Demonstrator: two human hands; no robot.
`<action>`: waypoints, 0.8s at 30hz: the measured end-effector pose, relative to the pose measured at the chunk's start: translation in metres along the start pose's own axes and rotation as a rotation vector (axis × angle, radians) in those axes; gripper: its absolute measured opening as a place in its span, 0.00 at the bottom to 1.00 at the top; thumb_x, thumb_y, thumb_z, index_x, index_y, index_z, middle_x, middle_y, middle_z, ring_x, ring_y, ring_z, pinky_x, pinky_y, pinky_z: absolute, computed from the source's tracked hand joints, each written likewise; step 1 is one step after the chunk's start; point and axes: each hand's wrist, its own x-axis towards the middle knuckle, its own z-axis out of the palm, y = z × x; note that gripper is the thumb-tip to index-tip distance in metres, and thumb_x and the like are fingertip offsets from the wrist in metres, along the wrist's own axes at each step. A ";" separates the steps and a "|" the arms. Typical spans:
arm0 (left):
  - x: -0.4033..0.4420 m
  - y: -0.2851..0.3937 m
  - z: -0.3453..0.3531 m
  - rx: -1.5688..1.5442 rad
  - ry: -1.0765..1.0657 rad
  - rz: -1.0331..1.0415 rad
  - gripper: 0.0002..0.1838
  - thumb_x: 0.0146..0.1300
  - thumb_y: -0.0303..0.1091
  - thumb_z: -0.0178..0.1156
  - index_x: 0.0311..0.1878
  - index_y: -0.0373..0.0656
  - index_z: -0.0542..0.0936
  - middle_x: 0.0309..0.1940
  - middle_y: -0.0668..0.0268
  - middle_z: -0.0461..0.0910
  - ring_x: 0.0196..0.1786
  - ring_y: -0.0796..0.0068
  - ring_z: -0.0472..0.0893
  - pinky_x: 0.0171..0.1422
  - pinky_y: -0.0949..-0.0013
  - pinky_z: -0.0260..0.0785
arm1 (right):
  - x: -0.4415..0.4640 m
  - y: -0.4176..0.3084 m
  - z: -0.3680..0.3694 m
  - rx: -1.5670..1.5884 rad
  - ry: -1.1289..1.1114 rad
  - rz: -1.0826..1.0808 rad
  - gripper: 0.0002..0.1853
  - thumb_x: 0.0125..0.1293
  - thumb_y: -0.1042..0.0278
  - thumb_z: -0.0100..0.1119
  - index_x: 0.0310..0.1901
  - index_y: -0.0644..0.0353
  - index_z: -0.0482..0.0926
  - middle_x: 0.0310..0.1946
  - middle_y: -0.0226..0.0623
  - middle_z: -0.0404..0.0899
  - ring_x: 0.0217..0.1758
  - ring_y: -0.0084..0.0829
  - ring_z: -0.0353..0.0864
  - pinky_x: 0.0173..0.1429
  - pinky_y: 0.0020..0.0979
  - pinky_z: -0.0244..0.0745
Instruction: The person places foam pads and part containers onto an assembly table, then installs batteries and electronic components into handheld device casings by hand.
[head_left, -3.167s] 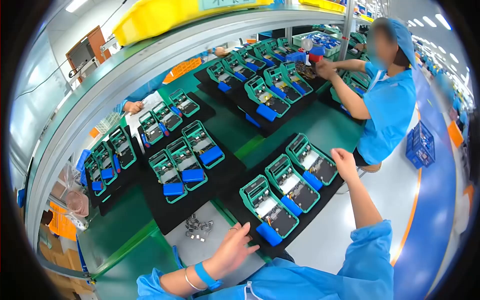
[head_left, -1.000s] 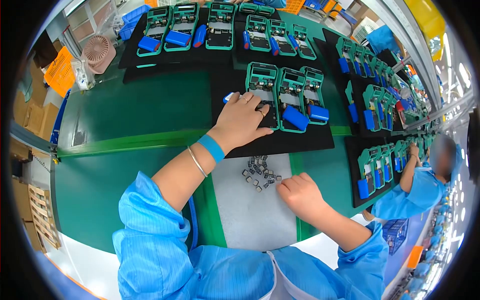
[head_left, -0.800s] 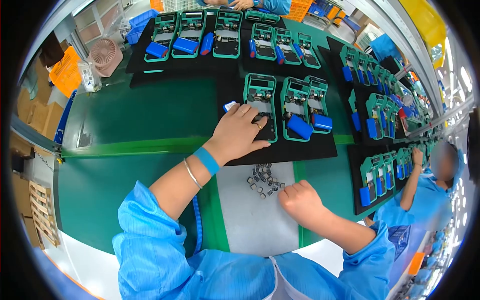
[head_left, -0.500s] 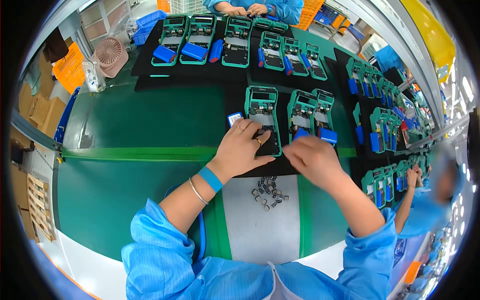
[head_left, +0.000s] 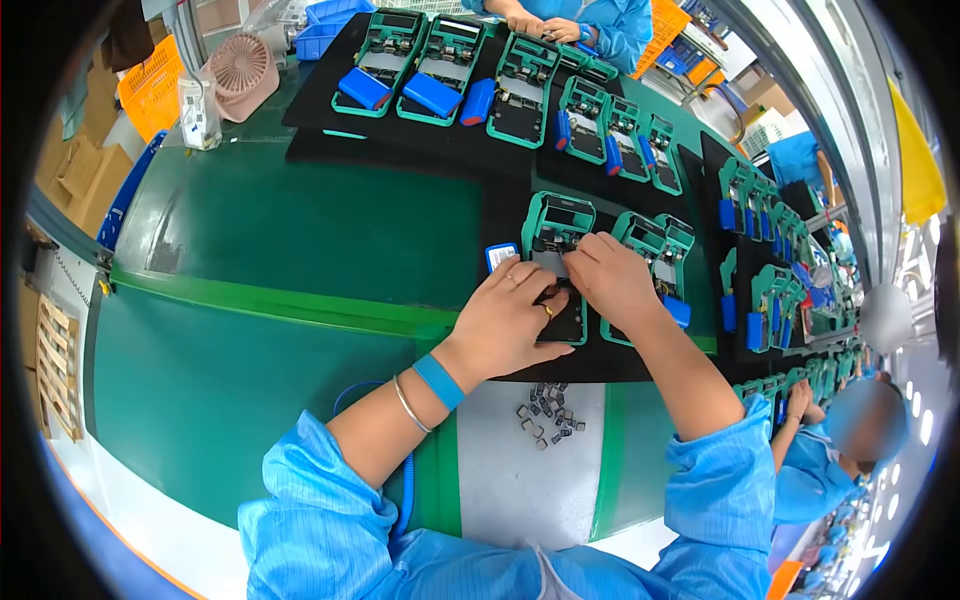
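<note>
A green device housing [head_left: 562,215] with a circuit board inside lies open-faced on the black mat in front of me. My left hand [head_left: 508,318] rests over its lower left part, fingers curled onto it and thumb stretched along the lower end. Inside the middle of the housing, my right hand [head_left: 612,280] has its fingertips pinched together next to the left fingers; whatever is between them is hidden. A blue battery pack [head_left: 502,256] with a white label lies at the housing's left side. Two more housings [head_left: 676,240] stand just right, partly behind my right forearm.
Several small dark metallic parts [head_left: 552,412] lie scattered on the grey strip nearer me. More housings with blue batteries [head_left: 432,96] line the far mat. A pink fan [head_left: 243,75] stands far left. Co-workers sit across the table [head_left: 575,22] and at right [head_left: 825,455].
My right hand has moved left and away from me, from beside the neighbouring housing into the middle one. My left hand stays on that housing. The whole view has shifted and tilted.
</note>
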 end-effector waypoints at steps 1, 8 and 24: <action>0.000 0.000 0.000 -0.003 -0.007 -0.003 0.29 0.45 0.50 0.75 0.50 0.43 0.86 0.49 0.65 0.74 0.58 0.62 0.72 0.69 0.58 0.64 | 0.000 0.000 0.000 -0.012 -0.025 -0.013 0.07 0.46 0.73 0.64 0.26 0.55 0.75 0.30 0.29 0.69 0.38 0.31 0.76 0.31 0.31 0.76; -0.002 0.000 0.002 -0.014 -0.004 -0.021 0.30 0.45 0.51 0.75 0.50 0.43 0.85 0.49 0.66 0.75 0.59 0.64 0.71 0.71 0.57 0.63 | 0.003 -0.002 -0.006 -0.106 -0.107 -0.092 0.08 0.45 0.71 0.64 0.27 0.54 0.75 0.32 0.29 0.69 0.40 0.29 0.76 0.31 0.28 0.77; -0.001 -0.001 0.002 0.011 -0.068 -0.026 0.31 0.48 0.53 0.72 0.52 0.44 0.85 0.52 0.66 0.76 0.63 0.64 0.71 0.75 0.54 0.59 | 0.019 -0.003 -0.012 -0.138 -0.213 0.064 0.07 0.51 0.72 0.63 0.33 0.56 0.78 0.33 0.31 0.73 0.44 0.32 0.78 0.34 0.32 0.80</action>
